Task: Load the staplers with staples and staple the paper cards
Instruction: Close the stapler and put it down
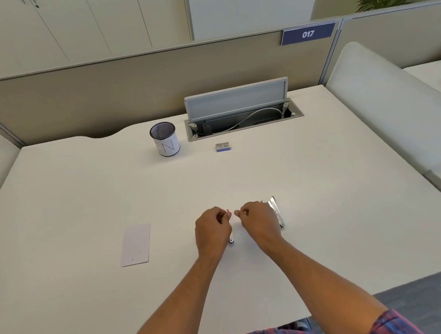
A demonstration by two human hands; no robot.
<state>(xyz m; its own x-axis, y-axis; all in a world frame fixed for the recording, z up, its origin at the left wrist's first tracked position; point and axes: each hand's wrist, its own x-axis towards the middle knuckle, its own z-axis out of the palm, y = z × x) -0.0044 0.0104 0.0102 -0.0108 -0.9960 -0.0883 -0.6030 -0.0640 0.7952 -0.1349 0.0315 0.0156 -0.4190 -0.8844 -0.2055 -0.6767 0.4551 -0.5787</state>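
Observation:
My left hand [212,226] lies curled over a small white stapler [231,240] on the desk; only its near end and a red tip show past my fingers. My right hand [256,219] is curled just right of it, fingertips pinched together close to that red tip; what they pinch is too small to tell. A second stapler [277,212], metallic and swung open, lies right behind my right hand. A white paper card [136,245] rests flat on the desk to the left. A small blue box of staples [223,147] sits farther back.
A mesh pen cup [164,139] with a white sleeve stands at the back, beside an open cable hatch [239,111] in the white desk [85,185]. Beige partition walls bound the desk at the back and right.

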